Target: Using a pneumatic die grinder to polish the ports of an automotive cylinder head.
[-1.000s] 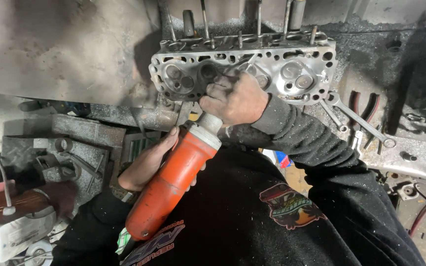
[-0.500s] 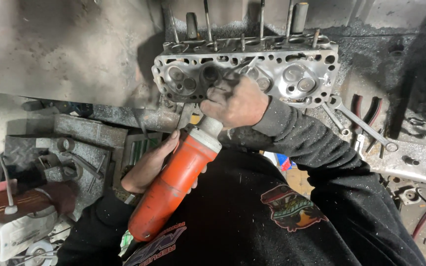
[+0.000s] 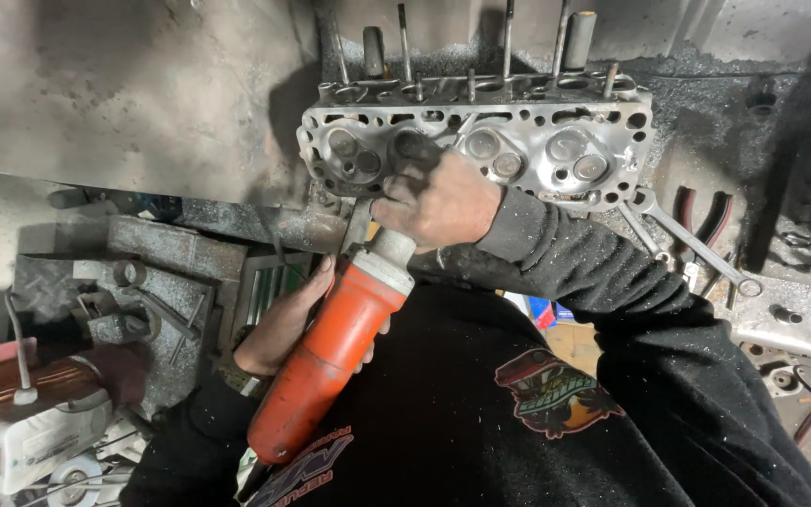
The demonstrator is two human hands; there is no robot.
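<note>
Orange power grinder point(image 3: 330, 361) gripped in both hands — left hand point(image 3: 283, 324) wrapped shut round orange body, right hand point(image 3: 438, 199) closed over grey neck near nose. Tool tip hidden beyond right hand, pressed at grey cylinder head point(image 3: 518, 141), which stands on edge just ahead of right knuckles. Wrenches point(image 3: 692, 244) lying right of right forearm. Risk judged: tip could be kicked sideways off chamber edge, gouging sealing face — cause, one-sided pressure or slack grip on neck.

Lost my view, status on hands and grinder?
Left hand on orange grinder body. Right hand grips its nose at cylinder head. Nothing blocking.
</note>
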